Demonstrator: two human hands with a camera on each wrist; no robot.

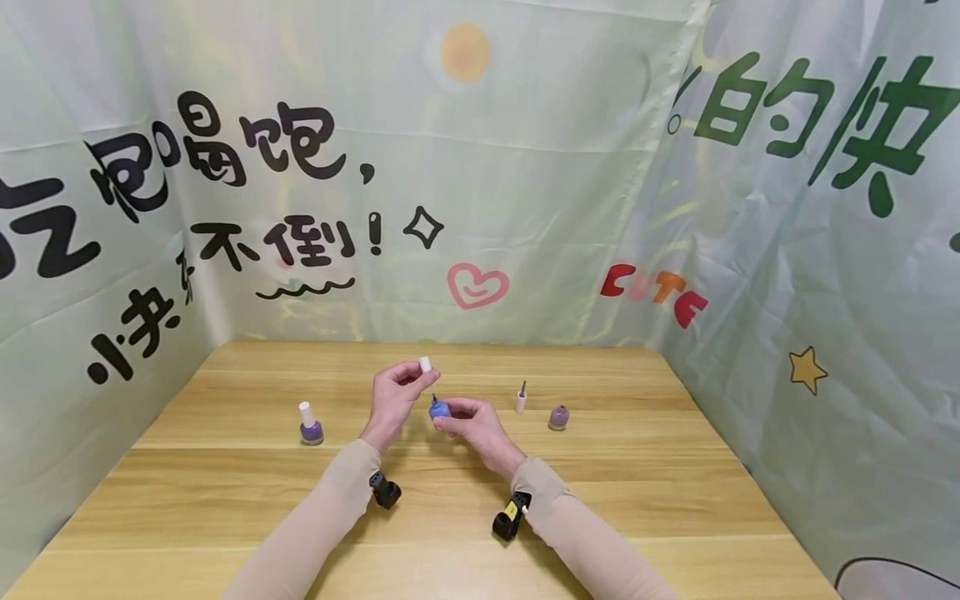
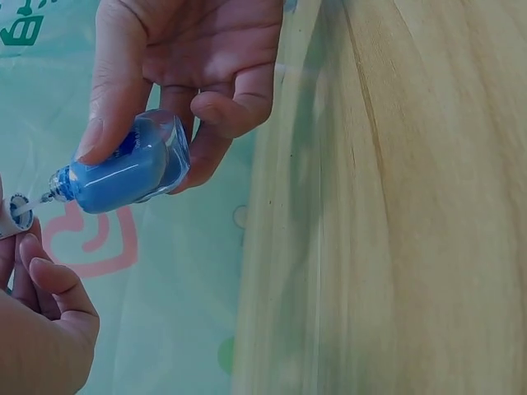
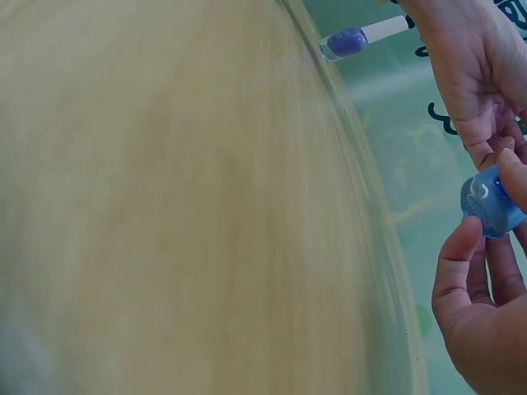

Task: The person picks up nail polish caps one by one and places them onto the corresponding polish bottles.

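My left hand (image 1: 392, 402) pinches the white cap (image 1: 426, 364) of a nail polish bottle, its brush pointing down to the bottle's mouth. Just below it, the blue nail polish bottle (image 1: 439, 407) is held between the thumb and fingers of my right hand (image 1: 478, 428). In the left wrist view the brush tip is at the neck of the blue bottle (image 2: 123, 173), and the cap (image 2: 16, 216) sits apart from the neck. The right wrist view shows the base of the blue bottle (image 3: 492, 202); the cap is hidden there.
A capped purple nail polish bottle (image 1: 311, 427) stands on the wooden table (image 1: 225, 492) at left. To the right, a white cap (image 1: 521, 400) stands with its brush upward, beside an uncapped mauve bottle (image 1: 558, 418). Printed curtains (image 1: 555, 167) enclose the table's back and sides.
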